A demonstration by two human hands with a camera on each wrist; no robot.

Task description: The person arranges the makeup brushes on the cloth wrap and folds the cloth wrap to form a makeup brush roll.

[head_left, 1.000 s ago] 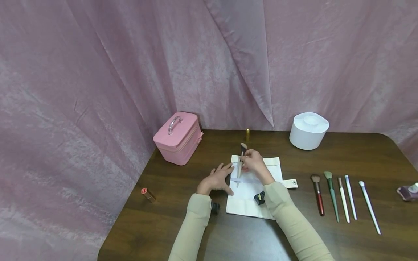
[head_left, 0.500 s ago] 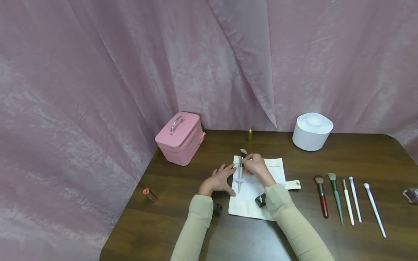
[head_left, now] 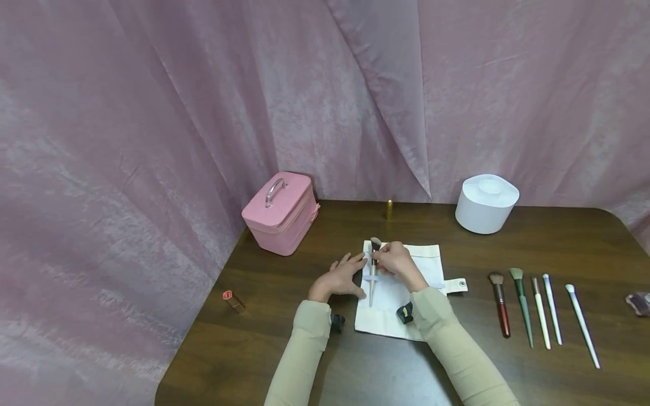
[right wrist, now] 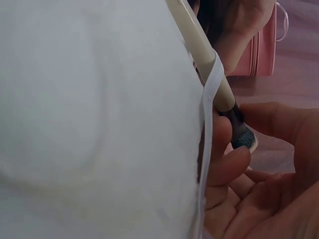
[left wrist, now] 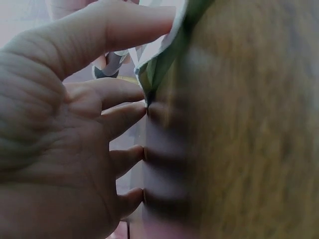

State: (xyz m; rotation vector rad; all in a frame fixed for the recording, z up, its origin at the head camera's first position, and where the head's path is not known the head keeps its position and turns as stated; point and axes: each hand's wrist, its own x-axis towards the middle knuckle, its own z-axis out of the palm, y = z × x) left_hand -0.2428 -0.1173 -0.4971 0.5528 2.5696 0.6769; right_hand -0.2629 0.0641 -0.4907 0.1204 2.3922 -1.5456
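Lower along its length, the brush (head_left: 373, 272) has slid down through the elastic strap (right wrist: 213, 82) since the earlier frames, its handle tip now reaching further toward the lower part of the white fabric (head_left: 388, 321) near the centre of the frame. Your right hand (head_left: 398, 264) pinches it near the dark collar just below the bristles; your left hand (head_left: 339, 280) is spread wide, thumb and fingertips at the fabric's left edge. To do this well, I'd push in line with the handle, keep the left edge steady so the fabric doesn't creep, and let go before your fingers bunch the elastic or bend the bristles. Around you, five brushes (head_left: 541, 316) lie side by side at the right of the brown surface (head_left: 244, 355). A pink case (head_left: 281, 217) sits upper left of centre, a lipstick-like tube (head_left: 233, 301) lies lower left, and a gold tube (head_left: 389, 209) and white container (head_left: 486, 206) stand along the far edge, before a pink curtain (head_left: 330, 113).
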